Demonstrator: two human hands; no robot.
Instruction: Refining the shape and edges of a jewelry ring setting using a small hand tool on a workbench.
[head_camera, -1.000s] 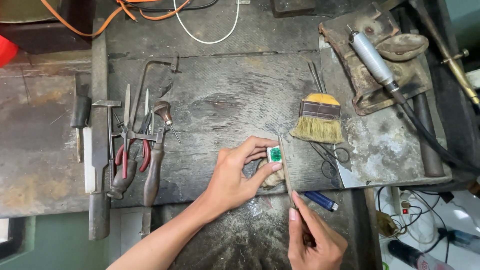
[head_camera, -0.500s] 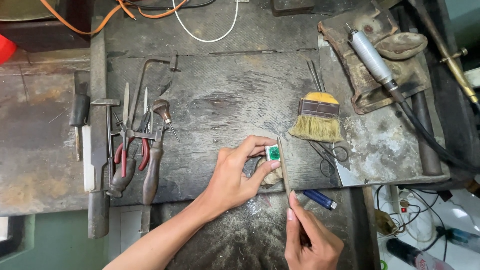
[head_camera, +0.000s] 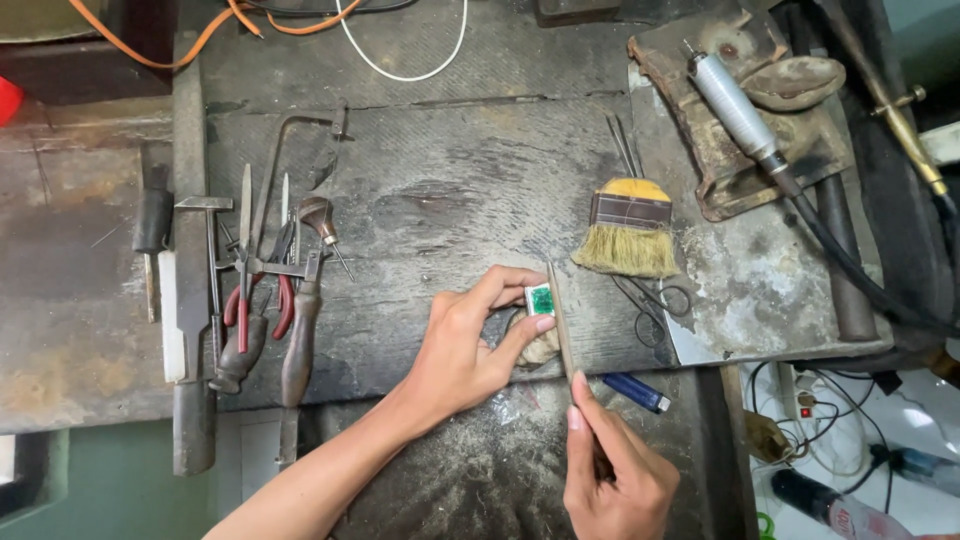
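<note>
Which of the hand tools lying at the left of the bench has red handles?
The pliers: their red-coated handles stand out among the dark wooden and bare metal tools beside them.

The left forearm reaches up from the bottom edge, bare, and the left hand (head_camera: 465, 350) lies palm down with its thumb and forefinger curled into a pinch at the fingertips (head_camera: 543, 324). The right hand (head_camera: 615, 480) sits low, near the bottom edge, closed in a pen-like grip with its forefinger stretched straight up toward the left fingertips.
</note>
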